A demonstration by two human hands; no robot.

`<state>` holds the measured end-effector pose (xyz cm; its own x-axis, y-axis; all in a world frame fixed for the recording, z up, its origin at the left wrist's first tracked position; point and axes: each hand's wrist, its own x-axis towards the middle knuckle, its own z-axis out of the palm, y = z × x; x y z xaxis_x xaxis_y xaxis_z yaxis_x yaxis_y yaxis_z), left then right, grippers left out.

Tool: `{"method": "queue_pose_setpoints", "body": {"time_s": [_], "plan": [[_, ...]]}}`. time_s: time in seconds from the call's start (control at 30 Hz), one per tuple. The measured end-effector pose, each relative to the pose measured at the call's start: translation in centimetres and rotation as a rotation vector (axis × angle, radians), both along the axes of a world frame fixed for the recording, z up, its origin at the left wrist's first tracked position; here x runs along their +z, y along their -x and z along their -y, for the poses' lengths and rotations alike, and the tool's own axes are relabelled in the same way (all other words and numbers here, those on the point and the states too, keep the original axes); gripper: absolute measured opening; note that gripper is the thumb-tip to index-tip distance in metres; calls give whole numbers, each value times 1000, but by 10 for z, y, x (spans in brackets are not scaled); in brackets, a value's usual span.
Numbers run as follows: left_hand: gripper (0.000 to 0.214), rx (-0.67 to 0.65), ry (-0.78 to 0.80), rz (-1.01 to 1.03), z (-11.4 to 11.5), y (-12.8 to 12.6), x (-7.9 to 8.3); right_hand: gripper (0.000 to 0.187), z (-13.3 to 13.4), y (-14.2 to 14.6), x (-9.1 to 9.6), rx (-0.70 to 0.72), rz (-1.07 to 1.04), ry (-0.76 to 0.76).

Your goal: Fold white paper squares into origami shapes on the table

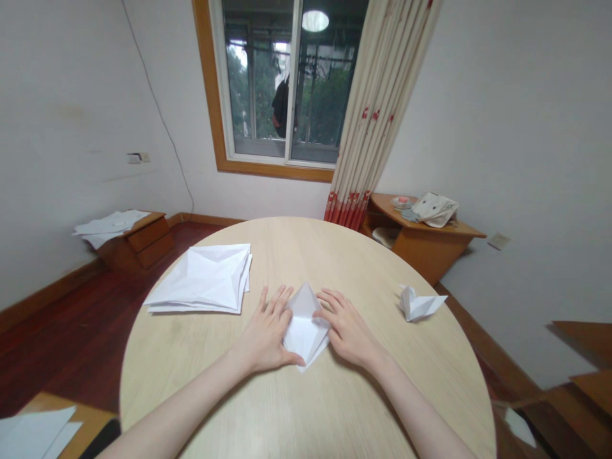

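A partly folded white paper [305, 322], shaped like a kite, lies in the middle of the round pale wooden table [306, 401]. My left hand [264, 331] rests flat on its left side, fingers stretched out, thumb on the lower edge. My right hand [345, 328] presses on its right side with fingers slightly bent and apart. Neither hand lifts the paper off the table.
A stack of creased white sheets [203, 278] lies at the table's left. A finished folded paper figure [418, 304] sits at the right. Beyond are a low wooden cabinet with papers [125, 233], a corner stand with a bag [423, 233], a curtain and a window.
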<state>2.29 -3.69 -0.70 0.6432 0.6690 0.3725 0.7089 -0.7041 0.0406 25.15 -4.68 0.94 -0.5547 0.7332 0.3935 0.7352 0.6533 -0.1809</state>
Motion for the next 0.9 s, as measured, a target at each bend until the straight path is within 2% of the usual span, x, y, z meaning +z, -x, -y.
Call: {"method": "queue_pose_setpoints", "body": {"time_s": [0.2, 0.47, 0.67, 0.9], "plan": [[80, -23, 51, 24, -4, 4, 0, 51, 2, 2, 0, 34, -94, -118], [77, -52, 75, 51, -3, 5, 2, 37, 8, 3, 6, -27, -56, -138], [57, -107, 96, 85, 1, 6, 9, 29, 9, 2, 7, -58, -28, -142], [38, -65, 111, 114, 3, 5, 12, 17, 11, 4, 9, -75, -15, -148]]}}
